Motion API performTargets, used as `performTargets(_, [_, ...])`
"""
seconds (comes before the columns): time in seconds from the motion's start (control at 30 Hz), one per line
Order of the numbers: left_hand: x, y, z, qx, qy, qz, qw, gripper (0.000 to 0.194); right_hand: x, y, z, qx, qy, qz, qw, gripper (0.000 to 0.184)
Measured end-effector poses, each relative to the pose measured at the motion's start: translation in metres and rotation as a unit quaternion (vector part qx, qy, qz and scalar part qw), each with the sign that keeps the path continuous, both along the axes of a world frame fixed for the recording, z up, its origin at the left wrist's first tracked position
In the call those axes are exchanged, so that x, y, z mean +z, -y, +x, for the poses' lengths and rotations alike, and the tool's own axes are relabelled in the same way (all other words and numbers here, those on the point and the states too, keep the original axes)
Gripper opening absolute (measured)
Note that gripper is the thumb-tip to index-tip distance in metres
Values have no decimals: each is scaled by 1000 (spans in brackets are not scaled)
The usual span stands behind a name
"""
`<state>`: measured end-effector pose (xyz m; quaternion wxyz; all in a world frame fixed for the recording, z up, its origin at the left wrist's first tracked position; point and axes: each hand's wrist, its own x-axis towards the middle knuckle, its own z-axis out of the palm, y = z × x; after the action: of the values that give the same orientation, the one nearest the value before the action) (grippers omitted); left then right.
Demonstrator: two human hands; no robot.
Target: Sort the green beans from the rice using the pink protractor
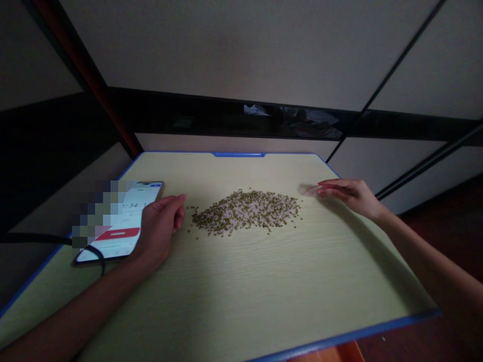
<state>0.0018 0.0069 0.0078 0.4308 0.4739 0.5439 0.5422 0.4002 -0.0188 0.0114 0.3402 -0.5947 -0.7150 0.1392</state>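
A long low heap of mung beans mixed with pale, rice-like grains (247, 211) lies across the middle of the table. Left of it is my left hand (161, 221), its fingers curled in and the thumb lying along them; whatever the fingers enclose is hidden. That hand overlaps the near right edge of a phone (124, 216) with a lit screen. On the other side, my right hand (345, 193) hovers beyond the heap's right end, fingers stretched leftward. Its fingertips are smeared by motion, with a faint see-through streak ahead of them, and no held object can be made out.
The pale wood table (241, 281) has a blue edge and a blue ledge (239, 155) at its far side. A dark cable (88, 246) crosses the phone's lower left. Behind the table stand light panels (226, 55) with a dark glossy strip. Loose beans are scattered around the heap.
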Motion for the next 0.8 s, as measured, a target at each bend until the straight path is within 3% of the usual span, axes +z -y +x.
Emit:
performTargets(0.23, [1, 1, 0, 1, 2, -3, 1000, 30, 2, 5, -16, 64, -24, -51, 996, 30])
performTargets(0.8, [-1, -1, 0, -3, -9, 6, 1000, 30, 3, 25, -25, 85, -1, -47, 995, 26])
